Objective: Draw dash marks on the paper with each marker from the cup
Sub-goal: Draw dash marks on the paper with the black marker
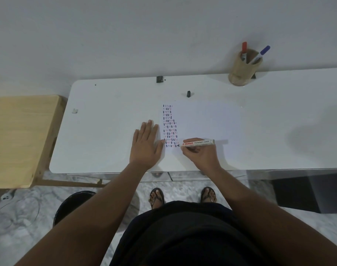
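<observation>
A white paper (pixel 204 121) lies on the white table (pixel 106 116), with rows of blue, red and black dashes (pixel 170 125) down its left side. My right hand (pixel 200 152) grips a white permanent marker (pixel 197 143) lying nearly flat, its dark tip touching the paper at the bottom right of the dashes. My left hand (pixel 146 143) rests flat, fingers spread, on the table beside the paper's left edge. A tan cup (pixel 242 70) at the back right holds a red-capped marker (pixel 244 49) and a blue-capped marker (pixel 259 54).
A black marker cap (pixel 188 94) stands behind the paper, and a small black block (pixel 159 79) sits at the table's back edge. A wooden bench (pixel 20 139) adjoins the table's left end. A wall rises behind. My sandalled feet (pixel 183 196) are below.
</observation>
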